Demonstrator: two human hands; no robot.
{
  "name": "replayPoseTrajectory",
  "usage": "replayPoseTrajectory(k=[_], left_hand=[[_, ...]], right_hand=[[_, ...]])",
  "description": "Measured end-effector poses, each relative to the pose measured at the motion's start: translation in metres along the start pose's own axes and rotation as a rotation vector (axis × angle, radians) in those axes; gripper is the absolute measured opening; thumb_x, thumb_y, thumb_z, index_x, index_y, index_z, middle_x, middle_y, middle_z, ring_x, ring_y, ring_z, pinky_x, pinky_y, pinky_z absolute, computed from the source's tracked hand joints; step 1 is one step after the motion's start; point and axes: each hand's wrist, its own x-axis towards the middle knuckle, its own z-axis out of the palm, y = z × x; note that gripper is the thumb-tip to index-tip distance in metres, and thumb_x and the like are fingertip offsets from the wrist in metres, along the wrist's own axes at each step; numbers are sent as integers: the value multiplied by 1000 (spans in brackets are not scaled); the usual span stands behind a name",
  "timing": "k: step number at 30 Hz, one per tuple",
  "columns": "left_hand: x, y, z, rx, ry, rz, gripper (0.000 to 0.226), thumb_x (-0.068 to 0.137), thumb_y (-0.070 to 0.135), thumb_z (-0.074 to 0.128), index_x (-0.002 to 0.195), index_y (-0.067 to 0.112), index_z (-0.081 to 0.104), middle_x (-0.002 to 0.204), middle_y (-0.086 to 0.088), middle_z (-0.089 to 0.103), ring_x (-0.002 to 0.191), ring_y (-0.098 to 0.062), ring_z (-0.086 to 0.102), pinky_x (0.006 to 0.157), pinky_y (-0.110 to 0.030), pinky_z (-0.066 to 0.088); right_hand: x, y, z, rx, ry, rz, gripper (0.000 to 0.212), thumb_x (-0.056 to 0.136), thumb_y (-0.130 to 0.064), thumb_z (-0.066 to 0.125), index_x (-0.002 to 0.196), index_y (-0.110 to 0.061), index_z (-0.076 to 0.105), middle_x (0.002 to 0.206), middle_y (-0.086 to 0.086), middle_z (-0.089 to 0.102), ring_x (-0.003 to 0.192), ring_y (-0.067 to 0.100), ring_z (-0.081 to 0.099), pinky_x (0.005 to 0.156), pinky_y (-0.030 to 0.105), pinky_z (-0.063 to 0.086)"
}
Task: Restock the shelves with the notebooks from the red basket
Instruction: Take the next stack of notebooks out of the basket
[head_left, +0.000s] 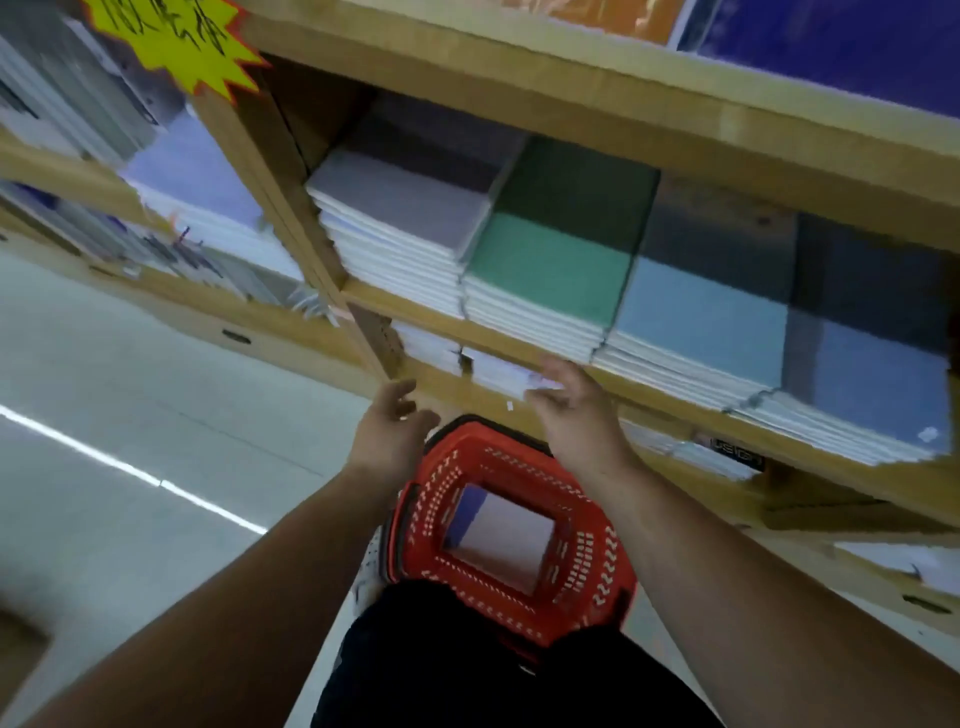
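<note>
Shelving (571, 98) of pale wood fills most of your view, and its middle board looks well stocked: four flat stacks of notebooks sit side by side, lavender (400, 208), green (550, 260), light blue (696, 322) and darker blue (878, 384). On the board beneath, two shorter white stacks (428, 345) show, so the restocking seems to be on that lower level.

One red basket (597, 561) stands on the floor between your feet and is not yet emptied. A pale notebook (506, 535) lies on top and a blue cover (462, 514) peeks out at its left; more may lie underneath.

Your left hand (389, 436) hovers above the basket, fingers relaxed, holding nothing. Your right hand (571, 410) touches the second white stack (496, 371); blur hides whether it grips it.
</note>
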Motion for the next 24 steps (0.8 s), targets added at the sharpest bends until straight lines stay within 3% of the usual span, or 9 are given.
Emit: replayPoseTrajectory(k=[2,5,8,10,15,19,24], left_hand=[[-27,-32,19,-10,27,-77,65,68,42,65,131,32,56,126,-6,65,104,-27,69,93,-48,56],[-70,-69,34,-49,78,-135,28,79,33,70,104,38,57,106,6,70,96,-21,72,89,-45,58],[-90,-111,33,-115,152,-170,36,90,19,66,123,30,56,106,5,71,88,-13,71,77,-37,59],[-96,-140,30,-164,180,-193,38,93,23,67,128,28,54,103,10,68,86,-7,67,67,-28,51],[-83,-206,35,-268,168,-258,45,92,34,71,132,31,51,111,12,64,95,-4,63,74,-26,49],[-42,-253,64,-313,186,-309,50,91,27,69,138,28,50,108,12,67,92,-7,67,81,-31,56],[34,-310,122,-344,171,-379,63,95,21,65,151,28,37,131,5,58,104,-17,67,76,-30,62]], right_hand=[[-12,33,-16,-85,-96,43,43,99,-25,63,141,-27,57,137,-9,57,119,14,61,99,30,46],[-30,64,-23,-211,-233,106,42,97,-31,64,138,-29,58,132,-11,58,118,13,60,98,33,48],[-41,83,-13,-332,-394,104,43,97,-24,64,140,-25,58,135,-8,58,121,15,58,96,29,45],[-46,98,-4,-418,-457,117,45,97,-23,65,141,-24,56,143,-4,56,124,18,58,99,32,47],[-43,139,20,-604,-493,125,47,96,-25,65,142,-26,56,146,2,54,124,21,58,103,36,48],[-18,183,42,-765,-575,56,48,94,-29,67,140,-29,57,137,0,55,121,21,59,103,40,51],[40,256,69,-941,-731,-31,49,94,-28,66,142,-29,55,141,-1,50,130,18,51,111,31,40]])
